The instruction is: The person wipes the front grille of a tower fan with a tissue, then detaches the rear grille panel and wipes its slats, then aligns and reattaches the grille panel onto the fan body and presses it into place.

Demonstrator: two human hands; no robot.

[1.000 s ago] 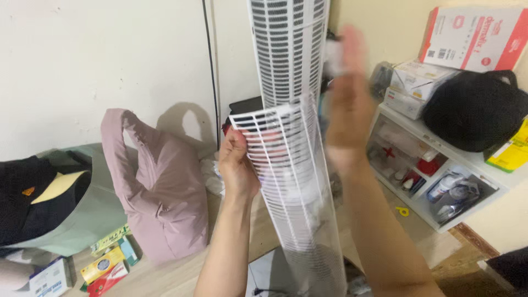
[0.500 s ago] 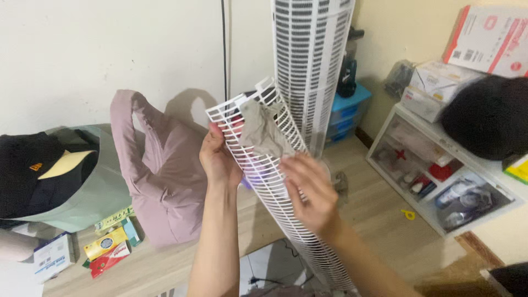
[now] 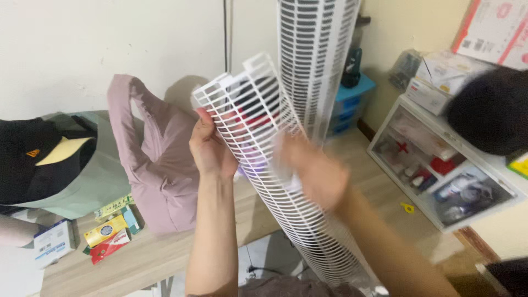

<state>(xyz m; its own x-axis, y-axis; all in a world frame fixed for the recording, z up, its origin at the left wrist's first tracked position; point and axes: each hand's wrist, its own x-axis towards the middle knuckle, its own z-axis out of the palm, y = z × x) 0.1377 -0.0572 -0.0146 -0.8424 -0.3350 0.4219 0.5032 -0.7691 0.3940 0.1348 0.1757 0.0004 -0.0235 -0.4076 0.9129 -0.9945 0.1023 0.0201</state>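
Head view: left hand (image 3: pixel 212 151) fingers clamp white grille (image 3: pixel 264 165) edge; right hand (image 3: pixel 313 176) (blurred, grip unclear) on front.

Pale wooden floor (image 3: pixel 379 181), planks running toward the wall. Against the wall at left: a mauve padded bag (image 3: pixel 154 159) slumped upright, touching a green bag (image 3: pixel 96 181) with a black cap (image 3: pixel 38 159) on top. Just in front, flat on the boards: a white box (image 3: pixel 52 242) and small yellow and red packets (image 3: pixel 107 239). Further right: blue plastic drawers (image 3: pixel 349 104) in the corner, a small yellow piece (image 3: pixel 407 208) near a white shelf unit (image 3: pixel 440 165).
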